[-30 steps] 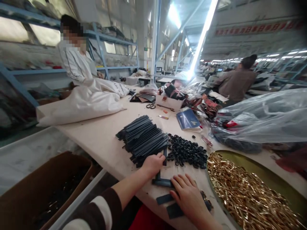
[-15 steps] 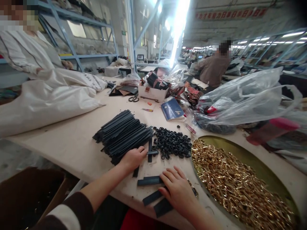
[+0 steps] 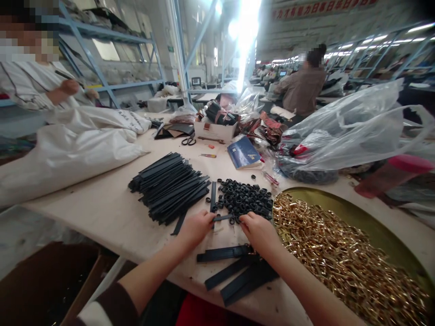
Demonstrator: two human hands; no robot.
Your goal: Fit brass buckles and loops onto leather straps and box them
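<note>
My left hand [image 3: 196, 228] is closed in a pinch on one end of a short black strap [image 3: 222, 218]. My right hand [image 3: 260, 231] is closed at the strap's other end, right beside the heap of small black rings [image 3: 245, 200]; what its fingers grip is hidden. A big pile of black straps [image 3: 169, 186] lies just left of my hands. A few finished-looking black straps [image 3: 234, 267] lie at the table's near edge below my hands. A round gold tray [image 3: 356, 217] heaped with gold metal buckles [image 3: 340, 265] sits at the right.
A white sack [image 3: 68, 145] lies at the left, with a seated person behind it. Scissors [image 3: 188, 141], a blue booklet [image 3: 244, 152], a white box [image 3: 214, 130] and clear plastic bags [image 3: 346, 131] crowd the far side. A brown carton [image 3: 47, 280] stands below the table edge.
My right hand lifted off the straps at the near edge and moved up to the black rings, meeting the left hand on one short strap. The camera tilted slightly.
</note>
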